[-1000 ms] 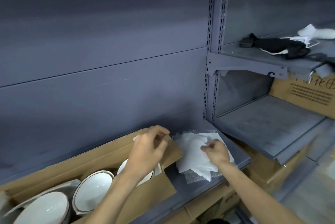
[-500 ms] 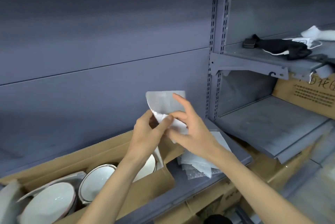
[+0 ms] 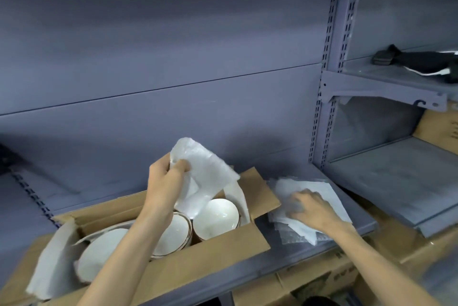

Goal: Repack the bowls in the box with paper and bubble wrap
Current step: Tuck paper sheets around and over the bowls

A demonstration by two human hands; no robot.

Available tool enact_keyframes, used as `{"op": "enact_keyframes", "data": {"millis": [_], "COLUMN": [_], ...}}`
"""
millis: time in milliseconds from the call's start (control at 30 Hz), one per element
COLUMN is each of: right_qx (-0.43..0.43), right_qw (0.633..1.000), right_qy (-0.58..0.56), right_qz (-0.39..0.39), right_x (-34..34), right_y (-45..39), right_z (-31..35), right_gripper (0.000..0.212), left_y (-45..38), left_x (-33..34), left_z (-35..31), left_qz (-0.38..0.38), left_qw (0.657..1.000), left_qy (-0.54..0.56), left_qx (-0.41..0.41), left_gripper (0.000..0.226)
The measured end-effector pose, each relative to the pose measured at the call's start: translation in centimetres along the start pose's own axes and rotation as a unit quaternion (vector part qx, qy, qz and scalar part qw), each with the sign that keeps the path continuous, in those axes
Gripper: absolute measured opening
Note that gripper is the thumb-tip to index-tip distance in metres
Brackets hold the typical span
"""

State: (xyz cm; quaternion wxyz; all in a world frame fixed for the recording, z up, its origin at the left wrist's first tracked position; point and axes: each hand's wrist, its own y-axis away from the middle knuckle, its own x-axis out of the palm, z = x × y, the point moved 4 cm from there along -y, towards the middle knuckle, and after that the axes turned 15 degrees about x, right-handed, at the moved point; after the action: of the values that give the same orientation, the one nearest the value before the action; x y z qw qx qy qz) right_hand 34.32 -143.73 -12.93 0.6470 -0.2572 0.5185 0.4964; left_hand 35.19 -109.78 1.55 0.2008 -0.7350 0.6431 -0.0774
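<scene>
An open cardboard box lies on the grey shelf and holds three white bowls with brown rims, separated by white paper. My left hand grips a sheet of bubble wrap above the box's right end, over the rightmost bowl. A stack of white paper and bubble wrap sheets lies on the shelf to the right of the box. My right hand rests on that stack with its fingers curled on the sheets; the hand is blurred.
The grey shelf edge runs below the box. A lower grey shelf sits to the right past a slotted upright. Black and white items lie on an upper right shelf. Cardboard boxes stand beneath.
Both hands held a sheet together above the box. Now my left hand alone holds it over the box, and my right hand has gone down to the stack at the right.
</scene>
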Motion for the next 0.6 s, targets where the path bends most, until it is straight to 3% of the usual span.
{"op": "enact_keyframes", "data": {"millis": [67, 133, 267, 333, 467, 600], "right_qx": [0.013, 0.002, -0.005, -0.013, 0.003, -0.044], "right_qw": [0.994, 0.992, 0.996, 0.996, 0.985, 0.939], "right_qy": [0.1, 0.123, 0.091, 0.086, 0.021, -0.124], "right_qz": [0.044, 0.018, 0.019, 0.009, -0.173, -0.318], "right_x": [2.1, 2.9, 2.5, 2.1, -0.7, -5.0], "right_y": [-0.2, -0.5, -0.9, -0.9, -0.2, 1.9], "right_z": [-0.9, -1.0, -1.0, -0.8, -0.1, 2.4], "right_gripper": [0.067, 0.064, 0.044, 0.022, 0.017, 0.016], "left_y": [-0.4, -0.7, -1.5, -2.0, -2.7, -3.2], "left_x": [-1.7, -3.1, -5.0, -5.9, -7.3, -8.5], "left_z": [0.4, 0.6, 0.6, 0.7, 0.8, 0.5], "left_qz": [0.002, 0.008, -0.009, -0.019, 0.051, 0.088], "left_qw": [1.0, 1.0, 0.999, 0.999, 0.989, 0.964], "left_qy": [-0.016, -0.019, -0.03, -0.048, -0.125, -0.221], "left_qx": [-0.003, -0.005, -0.008, -0.004, 0.053, 0.119], "left_gripper": [0.012, 0.015, 0.018, 0.016, 0.012, 0.01]}}
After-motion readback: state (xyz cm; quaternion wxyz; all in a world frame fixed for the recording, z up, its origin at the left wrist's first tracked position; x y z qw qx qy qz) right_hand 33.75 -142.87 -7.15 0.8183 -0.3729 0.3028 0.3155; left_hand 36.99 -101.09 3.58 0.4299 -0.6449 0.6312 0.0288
